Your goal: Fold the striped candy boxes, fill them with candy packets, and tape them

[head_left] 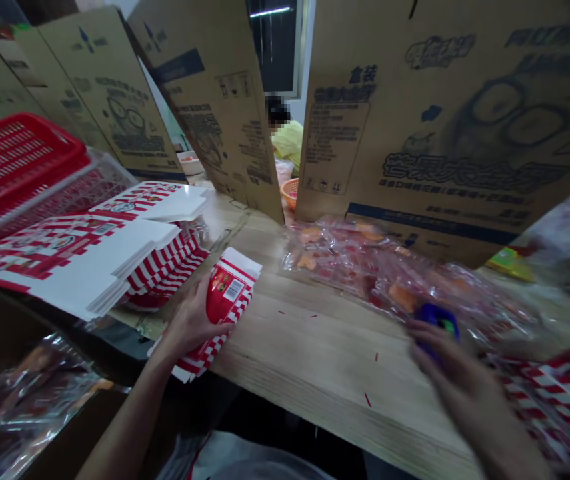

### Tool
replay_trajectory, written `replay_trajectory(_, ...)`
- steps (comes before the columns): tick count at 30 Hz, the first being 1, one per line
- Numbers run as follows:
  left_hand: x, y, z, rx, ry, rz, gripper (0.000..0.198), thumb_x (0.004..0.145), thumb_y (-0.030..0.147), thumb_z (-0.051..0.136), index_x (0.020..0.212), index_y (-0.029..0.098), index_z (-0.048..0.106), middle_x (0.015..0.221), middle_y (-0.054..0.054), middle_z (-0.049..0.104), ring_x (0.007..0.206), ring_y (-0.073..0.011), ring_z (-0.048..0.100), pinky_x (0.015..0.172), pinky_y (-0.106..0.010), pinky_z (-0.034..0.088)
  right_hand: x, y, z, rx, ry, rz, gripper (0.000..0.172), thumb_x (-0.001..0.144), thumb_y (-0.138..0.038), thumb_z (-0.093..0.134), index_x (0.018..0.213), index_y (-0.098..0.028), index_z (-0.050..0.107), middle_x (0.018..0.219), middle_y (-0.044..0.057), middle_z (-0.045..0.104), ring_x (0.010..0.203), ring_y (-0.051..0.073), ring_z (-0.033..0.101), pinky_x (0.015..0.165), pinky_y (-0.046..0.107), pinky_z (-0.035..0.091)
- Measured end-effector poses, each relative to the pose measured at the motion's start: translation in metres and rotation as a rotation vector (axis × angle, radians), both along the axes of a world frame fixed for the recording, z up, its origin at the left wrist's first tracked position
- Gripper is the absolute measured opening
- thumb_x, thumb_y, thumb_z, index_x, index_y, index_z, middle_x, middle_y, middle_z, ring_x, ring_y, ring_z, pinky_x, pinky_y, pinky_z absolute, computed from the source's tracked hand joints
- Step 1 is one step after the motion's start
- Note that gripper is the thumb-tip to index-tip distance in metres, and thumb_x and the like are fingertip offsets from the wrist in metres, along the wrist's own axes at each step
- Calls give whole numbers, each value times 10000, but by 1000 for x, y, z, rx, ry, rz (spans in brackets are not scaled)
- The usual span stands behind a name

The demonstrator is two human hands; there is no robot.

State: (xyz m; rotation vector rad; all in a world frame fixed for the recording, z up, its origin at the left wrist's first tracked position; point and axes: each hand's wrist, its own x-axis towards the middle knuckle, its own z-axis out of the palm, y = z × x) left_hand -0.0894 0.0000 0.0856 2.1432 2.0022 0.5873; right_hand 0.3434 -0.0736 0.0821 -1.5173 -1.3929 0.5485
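Under blurred right hand, half-hidden blue object

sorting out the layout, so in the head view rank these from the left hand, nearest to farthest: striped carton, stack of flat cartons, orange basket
1. striped carton: gripped in the left hand itself.
2. stack of flat cartons: just to the hand's left.
3. orange basket: far back, ahead and to the right.
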Motion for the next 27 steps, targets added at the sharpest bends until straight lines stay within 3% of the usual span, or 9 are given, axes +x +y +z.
replay_trajectory(2,28,-14,10,84,-55,-94,1130,600,469,756,1494,193,124,1458,-158,393,1316,-360,407,1059,-479,363,-53,20,-24,-163,321,297,391,726,-504,717,1040,-274,676,1136,120,674,1091,315,619,964,519,464)
replay_trajectory(4,58,-26,8,127,-118,-203,1160,579,447,781,1498,212,113,1456,-153,397,1319,-368,403,1059,-488,371,-102,32,-43,-234,653,494,590,669,-469,783,1196,-286,594,1263,112,619,1153,298,594,979,494,461)
replay_trajectory(6,86,-36,-4,128,-198,-302,1178,563,406,801,1499,222,110,1450,-156,402,1322,-367,402,1059,-487,379,-134,37,-55,-230,833,615,675,615,-443,831,1219,-288,572,1269,93,620,1157,285,592,966,463,477)
replay_trajectory(8,108,-42,-19,103,-276,-336,1171,559,350,810,1497,227,119,1455,-160,394,1326,-367,399,1054,-488,388,-146,35,-60,-214,910,640,575,663,-411,810,1177,-259,601,1199,80,663,1103,264,623,970,440,476)
replay_trajectory(11,127,-44,-39,56,-395,-337,1155,552,304,812,1490,217,143,1454,-166,391,1324,-370,398,1050,-505,393,-136,25,-62,-194,922,602,460,737,-352,766,1156,-223,625,1157,75,684,1068,248,637,985,421,461)
replay_trajectory(14,135,-41,-49,-20,-515,-344,1052,594,315,794,1466,211,215,1441,-160,407,1322,-351,406,1071,-513,372,-117,16,-67,-199,928,531,406,750,-351,753,1117,-208,656,1098,69,706,1018,244,653,955,406,474)
replay_trajectory(20,139,-34,-47,-126,-790,-208,811,551,270,804,1286,194,470,1281,-125,570,1181,-322,551,1022,-492,437,-99,17,-78,-259,925,443,292,728,-386,760,921,-168,728,881,65,744,779,223,687,770,354,531)
replay_trajectory(25,137,-32,-43,-501,-1256,-54,493,590,355,796,1002,135,638,944,-102,734,859,-303,696,808,-465,559,-98,27,-79,-299,922,418,295,678,-392,790,860,-167,732,828,52,743,725,217,677,741,361,535)
replay_trajectory(27,135,-30,-43,-545,-1376,-28,419,606,385,794,907,122,669,865,-98,746,811,-297,704,785,-454,564,-96,32,-80,-313,908,418,279,671,-381,794,836,-165,730,819,47,743,716,213,675,739,362,534)
